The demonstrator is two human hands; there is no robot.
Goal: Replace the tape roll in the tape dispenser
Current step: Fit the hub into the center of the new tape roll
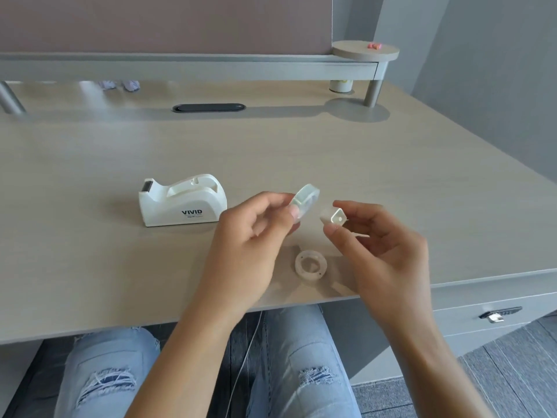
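Note:
A white tape dispenser [180, 200] marked VIVID stands on the desk, left of my hands, its roll slot empty. My left hand [250, 236] pinches a clear tape roll [306, 197] by its rim, held above the desk and tilted. My right hand [382, 248] holds a small white plastic hub [333, 218] between thumb and fingers, a short gap to the right of the roll. A second ring, a pale spent tape core [311, 263], lies flat on the desk below and between my hands.
The beige desk [90, 267] has its front edge just under my wrists. A black cable slot [209, 108] sits at the back, under a grey raised shelf [180, 66]. A round stand [365, 49] is at the back right. A drawer handle [500, 313] shows at the right.

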